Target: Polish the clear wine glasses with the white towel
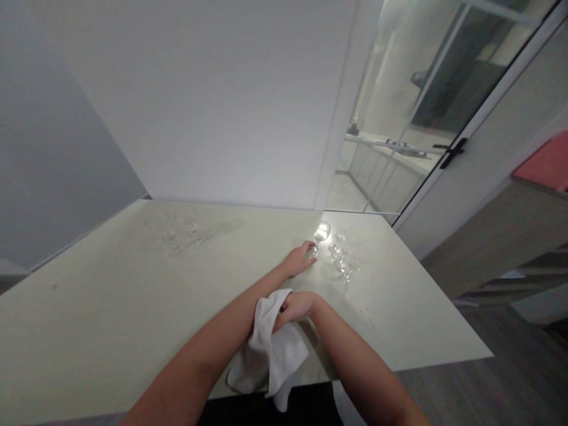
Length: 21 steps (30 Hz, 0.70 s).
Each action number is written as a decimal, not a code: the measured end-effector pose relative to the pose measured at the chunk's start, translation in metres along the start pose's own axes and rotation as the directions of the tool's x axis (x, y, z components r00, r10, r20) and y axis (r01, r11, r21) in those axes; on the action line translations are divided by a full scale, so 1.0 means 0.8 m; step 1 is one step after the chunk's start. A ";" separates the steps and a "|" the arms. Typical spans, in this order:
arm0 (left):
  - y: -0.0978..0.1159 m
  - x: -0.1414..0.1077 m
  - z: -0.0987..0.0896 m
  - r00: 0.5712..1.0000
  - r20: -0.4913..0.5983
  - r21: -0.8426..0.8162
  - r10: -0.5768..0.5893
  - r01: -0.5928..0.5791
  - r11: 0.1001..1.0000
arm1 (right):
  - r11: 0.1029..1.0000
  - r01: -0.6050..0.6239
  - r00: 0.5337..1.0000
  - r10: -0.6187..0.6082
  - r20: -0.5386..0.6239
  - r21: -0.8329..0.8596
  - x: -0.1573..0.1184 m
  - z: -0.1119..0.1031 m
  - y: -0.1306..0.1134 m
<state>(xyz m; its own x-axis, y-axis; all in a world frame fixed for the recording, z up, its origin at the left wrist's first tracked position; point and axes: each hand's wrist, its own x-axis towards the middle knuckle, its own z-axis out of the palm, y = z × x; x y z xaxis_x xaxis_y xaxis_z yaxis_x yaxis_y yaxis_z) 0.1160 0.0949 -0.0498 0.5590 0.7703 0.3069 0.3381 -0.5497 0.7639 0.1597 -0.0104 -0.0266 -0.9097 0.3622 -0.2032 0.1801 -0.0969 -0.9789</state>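
Observation:
My left hand (300,259) reaches across the white table (133,331), with thumb and fingers around the lower part of a clear stemmed glass (322,231). Close to my body, my right hand (298,307) grips a white cloth (275,349), which hangs down over the table's near edge. The right forearm comes in from the lower right. Just right of the held glass is a group of several clear glasses (341,257). Their outlines are faint against the table.
Another cluster of clear glassware (180,234) is at the back left of the table. A white wall (222,106) runs behind the table. A glass-paned door (399,118) with a black handle (452,152) is at the right, beside a shelf unit (501,236).

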 end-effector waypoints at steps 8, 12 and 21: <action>0.004 0.006 0.003 0.991 0.114 0.148 0.074 -0.091 0.985 | 0.999 0.000 1.000 -0.001 -0.018 -0.043 -0.001 -0.003 0.001; 0.005 0.006 0.002 0.981 0.171 0.167 0.095 -0.124 0.978 | 0.999 -0.025 0.999 0.023 -0.043 -0.041 0.001 -0.003 0.005; 0.006 0.006 0.001 0.969 0.220 0.224 0.113 -0.163 0.961 | 0.996 -0.026 0.998 0.020 -0.062 -0.090 -0.002 -0.002 -0.003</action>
<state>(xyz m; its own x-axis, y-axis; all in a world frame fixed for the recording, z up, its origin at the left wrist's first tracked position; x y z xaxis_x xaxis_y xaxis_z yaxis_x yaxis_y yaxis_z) 0.1210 0.0953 -0.0453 0.7465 0.6129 0.2591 0.4033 -0.7264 0.5565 0.1613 -0.0092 -0.0240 -0.8808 0.4170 -0.2242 0.2366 -0.0225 -0.9713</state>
